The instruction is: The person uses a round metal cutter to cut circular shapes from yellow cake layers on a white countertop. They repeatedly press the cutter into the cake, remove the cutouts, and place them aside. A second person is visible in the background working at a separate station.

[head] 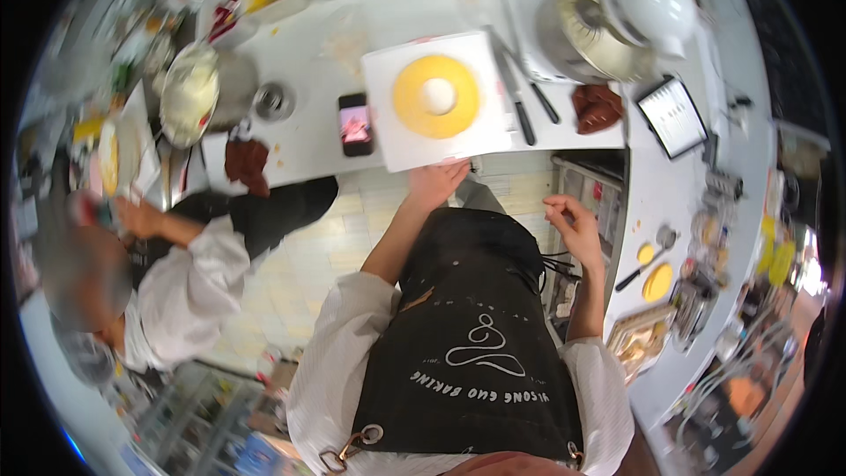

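A white square board (380, 125) lies at the table's front edge. On it rests a flat yellow round that looks like a sponge cake layer (413, 116). A white round patch (437, 94) marks its middle; I cannot tell whether that is cream or a hole. My left hand (437, 184) is at the board's front edge, its fingers pointing right; whether it grips the board is unclear. Over the floor gap to the right, my right hand (574, 223) hangs in the air with bent, parted fingers and nothing in it.
Right of the board lie a long knife (512, 99), another black-handled tool (545, 104) and a brown cloth (597, 109). Behind them stands a stand mixer (644, 0). A phone (355, 125) sits left. A co-worker (192, 277) works beside a bowl of cream (190, 96). A tablet (673, 118) stands right.
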`<state>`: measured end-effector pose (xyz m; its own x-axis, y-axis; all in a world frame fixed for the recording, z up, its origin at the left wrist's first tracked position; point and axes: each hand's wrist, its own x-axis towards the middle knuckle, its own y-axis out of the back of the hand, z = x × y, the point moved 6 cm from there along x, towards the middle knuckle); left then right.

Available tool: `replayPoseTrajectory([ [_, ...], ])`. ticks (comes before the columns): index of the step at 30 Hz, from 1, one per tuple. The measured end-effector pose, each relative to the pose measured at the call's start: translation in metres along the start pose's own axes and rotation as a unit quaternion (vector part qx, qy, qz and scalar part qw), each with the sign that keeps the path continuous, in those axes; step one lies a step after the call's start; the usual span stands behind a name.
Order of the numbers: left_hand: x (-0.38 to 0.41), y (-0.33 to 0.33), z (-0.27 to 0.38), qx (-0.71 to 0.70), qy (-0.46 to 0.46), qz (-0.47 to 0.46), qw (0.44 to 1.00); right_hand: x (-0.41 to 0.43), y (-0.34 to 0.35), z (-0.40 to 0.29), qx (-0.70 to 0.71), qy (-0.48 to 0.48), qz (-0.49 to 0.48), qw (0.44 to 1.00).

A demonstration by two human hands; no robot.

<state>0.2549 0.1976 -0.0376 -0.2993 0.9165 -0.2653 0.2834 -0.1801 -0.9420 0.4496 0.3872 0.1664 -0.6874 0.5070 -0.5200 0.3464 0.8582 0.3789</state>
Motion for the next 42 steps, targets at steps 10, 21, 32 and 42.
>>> replayPoseTrajectory([
  [10,-0.001,0.027,-0.014,0.090,0.082,0.045,0.992,-0.092,0.076,0.256,0.081,-0.092,0.319,0.940],
  [21,-0.057,0.103,-0.021,0.482,0.012,0.310,0.819,-0.231,0.246,0.513,-0.085,-0.274,0.646,0.708],
  [32,0.006,0.064,-0.227,0.628,0.147,0.338,0.685,-0.268,0.390,0.620,-0.088,-0.320,0.561,0.759],
  [42,0.095,0.025,-0.313,0.730,0.201,0.256,0.600,-0.277,0.400,0.613,0.060,-0.302,0.596,0.741],
])
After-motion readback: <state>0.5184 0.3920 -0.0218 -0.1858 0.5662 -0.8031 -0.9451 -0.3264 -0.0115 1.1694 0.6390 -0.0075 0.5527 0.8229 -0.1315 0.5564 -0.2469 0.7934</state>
